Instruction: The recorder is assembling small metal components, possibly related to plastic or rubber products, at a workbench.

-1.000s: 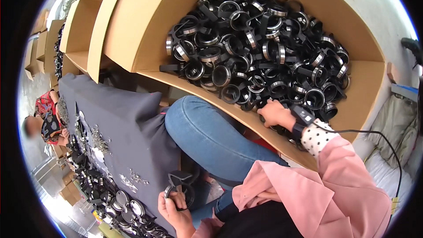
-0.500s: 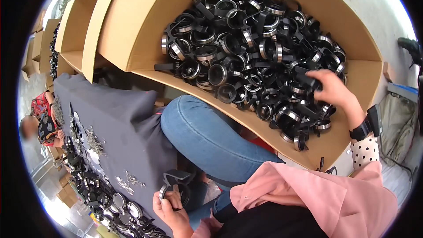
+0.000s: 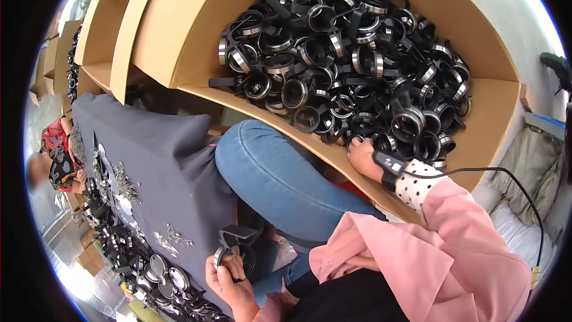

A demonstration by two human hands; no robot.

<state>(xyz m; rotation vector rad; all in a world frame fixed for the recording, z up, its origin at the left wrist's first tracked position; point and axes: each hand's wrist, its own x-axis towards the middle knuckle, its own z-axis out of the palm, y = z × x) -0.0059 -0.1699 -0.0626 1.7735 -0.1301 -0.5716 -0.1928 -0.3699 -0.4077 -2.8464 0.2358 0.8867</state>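
In the big cardboard carton (image 3: 199, 36) at the far right we have a deep heap of black rings (image 3: 333, 53), tipped every way, their arms crossing one another. We judge tangling the main hazard: a piece lifted from here could drag up its neighbours or scratch their shiny bands, because they lie so tightly interlocked. The cable (image 3: 505, 169) at our right wrist loops over the carton's near-right side; it could catch on that edge or on a protruding arm if we reached farther. Our right hand (image 3: 366, 158) is down beside the carton's near wall, fingertips among the rings. The fingers look bent, but we cannot tell how far apart they are or whether they have hold of anything.

Our left hand (image 3: 229, 283), on the near side beside the grey cloth (image 3: 158, 143), has thumb and fingers closed round the edge of one black ring piece (image 3: 238, 234). Since we pinch just one side, a knock against the knee could turn it or loosen it, in our judgement.

That piece stands tilted, its bracket raised on the far side. The bracket is broad, flat and dull black; the ring below is open, dark inside; and a narrow silvery band shines along its left edge.
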